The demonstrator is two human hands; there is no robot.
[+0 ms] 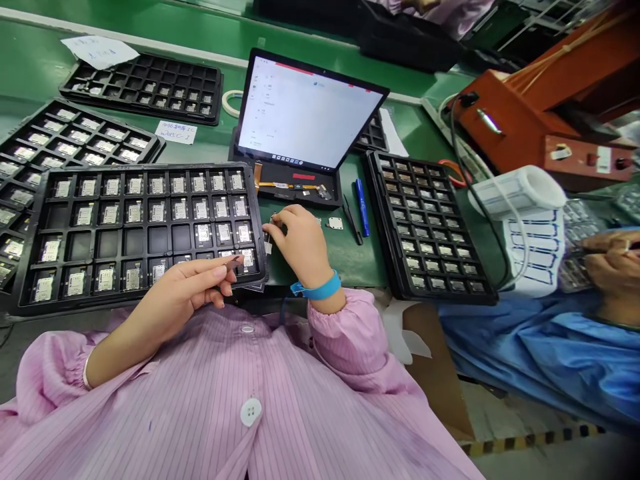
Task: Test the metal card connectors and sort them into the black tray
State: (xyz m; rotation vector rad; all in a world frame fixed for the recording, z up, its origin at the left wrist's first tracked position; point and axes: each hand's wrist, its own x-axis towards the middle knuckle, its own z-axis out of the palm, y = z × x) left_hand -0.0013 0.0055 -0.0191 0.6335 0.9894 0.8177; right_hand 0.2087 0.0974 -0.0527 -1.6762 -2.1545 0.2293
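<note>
Over the near right corner of a black compartment tray (137,241) my left hand (187,293) pinches a small thin circuit board (234,262) between thumb and fingers. Small boards with silvery metal shields (134,211) sit in most of the tray's pockets; several middle pockets are bare. My right hand (301,245), wearing a blue wristband (317,288), is down at the tray's right edge. Its thumb and index finger are closed together at a small piece that they mostly hide. A loose silvery board (335,223) lies on the green table to the right of this hand.
Behind my hands stands a lit tablet (310,113) with a ribbon cable and small board at its foot. Tweezers (353,221) and a blue pen (362,208) lie beside another filled tray (430,227). More trays (145,87) are at left. A co-worker's hands (615,260) are at far right.
</note>
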